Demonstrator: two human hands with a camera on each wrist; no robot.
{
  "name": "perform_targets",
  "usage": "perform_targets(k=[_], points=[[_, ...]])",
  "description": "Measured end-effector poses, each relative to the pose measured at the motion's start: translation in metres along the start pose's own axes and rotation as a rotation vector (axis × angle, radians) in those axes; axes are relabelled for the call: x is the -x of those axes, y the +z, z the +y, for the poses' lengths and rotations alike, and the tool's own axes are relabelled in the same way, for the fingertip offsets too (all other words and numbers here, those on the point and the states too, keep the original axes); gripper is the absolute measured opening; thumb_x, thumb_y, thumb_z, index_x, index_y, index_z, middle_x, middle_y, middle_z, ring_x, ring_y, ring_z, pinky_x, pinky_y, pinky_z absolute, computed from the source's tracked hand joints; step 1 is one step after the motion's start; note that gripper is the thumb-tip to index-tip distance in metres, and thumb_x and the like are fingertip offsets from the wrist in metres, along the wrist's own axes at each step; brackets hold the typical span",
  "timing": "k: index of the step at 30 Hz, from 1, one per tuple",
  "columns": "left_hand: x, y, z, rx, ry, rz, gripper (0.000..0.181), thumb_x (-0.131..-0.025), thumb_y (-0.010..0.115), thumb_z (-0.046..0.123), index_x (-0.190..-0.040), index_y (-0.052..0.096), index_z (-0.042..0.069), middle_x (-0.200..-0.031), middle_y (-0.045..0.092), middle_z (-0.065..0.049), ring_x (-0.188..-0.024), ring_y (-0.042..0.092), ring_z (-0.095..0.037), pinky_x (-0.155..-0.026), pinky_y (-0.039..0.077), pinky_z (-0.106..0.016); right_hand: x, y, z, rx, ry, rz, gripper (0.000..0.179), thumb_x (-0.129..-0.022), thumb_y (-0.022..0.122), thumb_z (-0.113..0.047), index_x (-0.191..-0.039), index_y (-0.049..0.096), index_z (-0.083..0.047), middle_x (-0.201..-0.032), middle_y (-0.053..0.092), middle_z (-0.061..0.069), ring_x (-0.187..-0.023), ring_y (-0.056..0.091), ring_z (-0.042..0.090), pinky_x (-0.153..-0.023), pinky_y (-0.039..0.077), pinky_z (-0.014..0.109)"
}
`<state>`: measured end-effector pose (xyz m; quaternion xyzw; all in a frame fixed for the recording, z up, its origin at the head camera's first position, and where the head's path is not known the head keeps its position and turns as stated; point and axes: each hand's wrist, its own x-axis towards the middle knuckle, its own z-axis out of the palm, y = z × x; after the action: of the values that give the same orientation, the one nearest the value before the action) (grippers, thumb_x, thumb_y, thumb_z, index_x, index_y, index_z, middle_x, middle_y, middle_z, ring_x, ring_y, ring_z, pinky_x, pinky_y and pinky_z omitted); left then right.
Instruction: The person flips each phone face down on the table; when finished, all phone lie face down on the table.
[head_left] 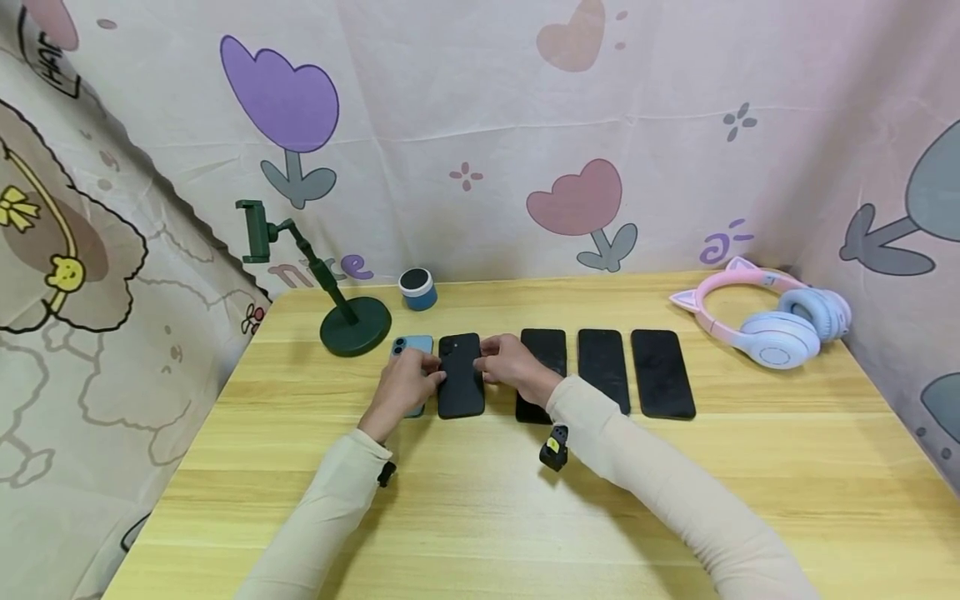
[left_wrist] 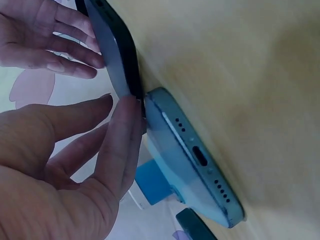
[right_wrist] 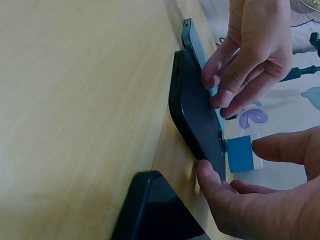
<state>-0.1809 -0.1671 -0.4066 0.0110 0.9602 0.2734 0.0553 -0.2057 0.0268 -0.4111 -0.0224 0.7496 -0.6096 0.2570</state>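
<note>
A black phone [head_left: 461, 379] lies camera side up on the wooden table, between my two hands. At its left edge are the fingertips of my left hand [head_left: 405, 383], which reaches over a light blue phone [left_wrist: 182, 160] lying beside it, also back up. My right hand [head_left: 513, 362] has its fingertips at the black phone's right edge; in the right wrist view that thumb stands off from the phone [right_wrist: 192, 115]. Under the right hand and wrist, a dark phone [head_left: 536, 408] is partly hidden. Two more dark phones [head_left: 600, 358] [head_left: 663, 375] lie to its right.
A green phone stand [head_left: 356, 327] is at the back left, next to a small blue jar [head_left: 417, 292] with a dark top. Pink and light blue cat-ear headphones [head_left: 776, 337] lie at the back right. A patterned cloth hangs behind the wooden table [head_left: 465, 517].
</note>
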Motion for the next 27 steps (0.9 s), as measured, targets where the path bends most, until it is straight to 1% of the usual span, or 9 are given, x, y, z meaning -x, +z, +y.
perform_targets(k=[2, 6, 11, 14, 16, 19, 23, 27], points=[[0.0, 0.0, 0.002, -0.005, 0.007, 0.01, 0.029, -0.096, 0.071, 0.015, -0.122, 0.072, 0.0, -0.114, 0.073, -0.013, -0.107, 0.066, -0.031, -0.09, 0.052, -0.048, 0.002, -0.002, -0.001, 0.018, -0.005, -0.001, 0.054, -0.102, 0.06, -0.008, -0.152, 0.041, 0.002, -0.15, 0.046, 0.018, -0.126, 0.057, 0.029, -0.098, 0.052, 0.038], [0.001, -0.001, 0.006, 0.001, 0.028, 0.019, 0.03, -0.097, 0.07, 0.016, -0.123, 0.072, 0.001, -0.116, 0.073, -0.013, -0.105, 0.067, -0.029, -0.089, 0.053, -0.046, 0.01, -0.009, -0.003, 0.069, -0.047, 0.0, 0.051, -0.102, 0.061, -0.009, -0.148, 0.046, 0.003, -0.14, 0.052, 0.018, -0.118, 0.062, 0.031, -0.096, 0.053, 0.04], [0.001, 0.0, 0.015, 0.014, 0.071, 0.0, 0.03, -0.098, 0.07, 0.018, -0.123, 0.072, 0.002, -0.112, 0.074, -0.011, -0.104, 0.068, -0.028, -0.088, 0.054, -0.044, 0.02, -0.023, -0.005, 0.151, -0.135, -0.002, 0.044, -0.1, 0.063, -0.01, -0.14, 0.054, 0.007, -0.121, 0.06, 0.017, -0.107, 0.067, 0.034, -0.092, 0.055, 0.043], [0.0, 0.001, 0.022, 0.02, 0.091, -0.017, 0.03, -0.098, 0.07, 0.02, -0.123, 0.072, 0.003, -0.109, 0.074, -0.009, -0.103, 0.068, -0.027, -0.088, 0.054, -0.044, 0.024, -0.032, -0.005, 0.2, -0.172, 0.007, 0.043, -0.099, 0.065, -0.012, -0.136, 0.057, 0.007, -0.114, 0.063, 0.016, -0.102, 0.068, 0.036, -0.09, 0.056, 0.044], [-0.001, 0.004, 0.026, 0.029, 0.102, -0.026, 0.03, -0.097, 0.071, 0.02, -0.123, 0.072, 0.003, -0.108, 0.075, -0.009, -0.102, 0.069, -0.026, -0.088, 0.054, -0.044, 0.027, -0.039, -0.005, 0.218, -0.182, 0.008, 0.043, -0.099, 0.066, -0.012, -0.135, 0.057, 0.008, -0.113, 0.065, 0.017, -0.102, 0.068, 0.036, -0.088, 0.056, 0.044], [-0.002, 0.008, 0.032, 0.038, 0.121, -0.034, 0.029, -0.096, 0.072, 0.019, -0.12, 0.073, 0.003, -0.106, 0.075, -0.009, -0.1, 0.069, -0.025, -0.088, 0.055, -0.043, 0.031, -0.049, -0.004, 0.272, -0.194, 0.034, 0.043, -0.097, 0.068, -0.012, -0.133, 0.059, 0.009, -0.112, 0.066, 0.018, -0.097, 0.07, 0.035, -0.084, 0.058, 0.042], [-0.005, 0.015, 0.042, 0.038, 0.153, -0.05, 0.027, -0.096, 0.073, 0.019, -0.117, 0.074, 0.002, -0.103, 0.075, -0.009, -0.097, 0.07, -0.024, -0.087, 0.056, -0.043, 0.035, -0.064, -0.001, 0.39, -0.201, 0.087, 0.044, -0.095, 0.071, -0.013, -0.13, 0.06, 0.011, -0.109, 0.068, 0.019, -0.086, 0.072, 0.032, -0.077, 0.06, 0.04], [-0.007, 0.02, 0.051, 0.021, 0.164, -0.065, 0.029, -0.096, 0.073, 0.02, -0.119, 0.074, 0.001, -0.104, 0.075, -0.009, -0.096, 0.07, -0.024, -0.086, 0.056, -0.043, 0.038, -0.078, 0.001, 0.473, -0.188, 0.112, 0.047, -0.094, 0.073, -0.016, -0.131, 0.06, 0.01, -0.106, 0.069, 0.018, -0.081, 0.072, 0.029, -0.075, 0.059, 0.04]])
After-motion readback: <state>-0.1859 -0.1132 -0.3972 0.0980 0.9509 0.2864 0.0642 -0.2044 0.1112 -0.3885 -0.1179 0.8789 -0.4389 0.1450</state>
